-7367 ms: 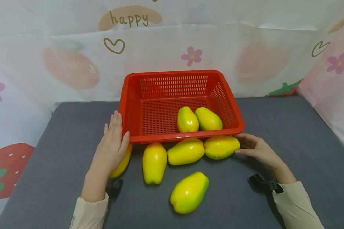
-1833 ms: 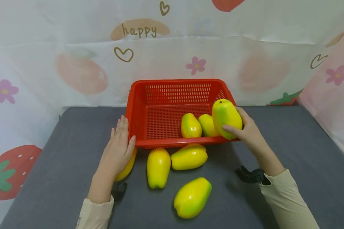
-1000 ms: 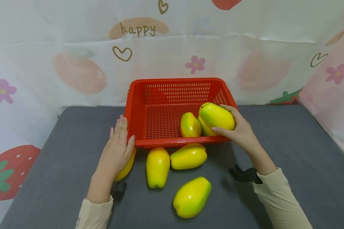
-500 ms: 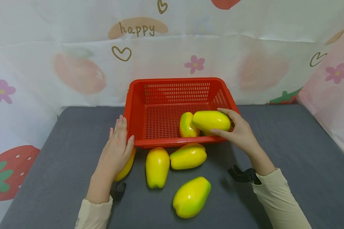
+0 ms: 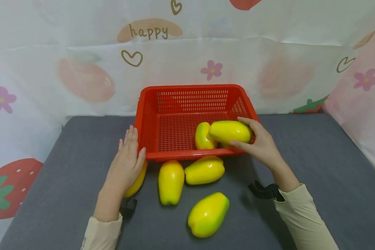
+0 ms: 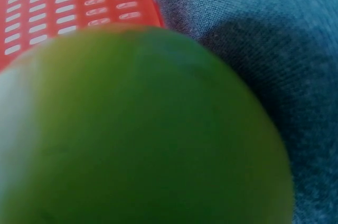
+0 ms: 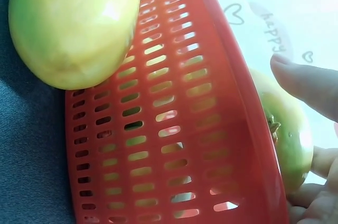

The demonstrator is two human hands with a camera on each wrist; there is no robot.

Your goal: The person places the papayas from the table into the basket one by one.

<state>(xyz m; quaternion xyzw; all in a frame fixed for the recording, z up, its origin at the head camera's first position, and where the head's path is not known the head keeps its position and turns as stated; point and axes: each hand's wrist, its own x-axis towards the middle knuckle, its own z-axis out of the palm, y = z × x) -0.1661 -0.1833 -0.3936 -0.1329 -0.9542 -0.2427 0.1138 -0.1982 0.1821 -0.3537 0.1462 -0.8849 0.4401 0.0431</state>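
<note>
my right hand (image 5: 262, 143) grips a yellow fruit (image 5: 228, 131) inside the red basket (image 5: 175, 133), my left hand (image 5: 125, 168) rests straight-fingered against its left side

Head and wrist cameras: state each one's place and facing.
Head: worn there, facing forward and down at the basket; left grip, right grip, sleeves show.
Left wrist: worn there, facing a close greenish fruit; no body part shows.
Right wrist: worn there, facing the basket's wall; thumb and fingers show.
Head and right wrist share the held fruit.
</note>
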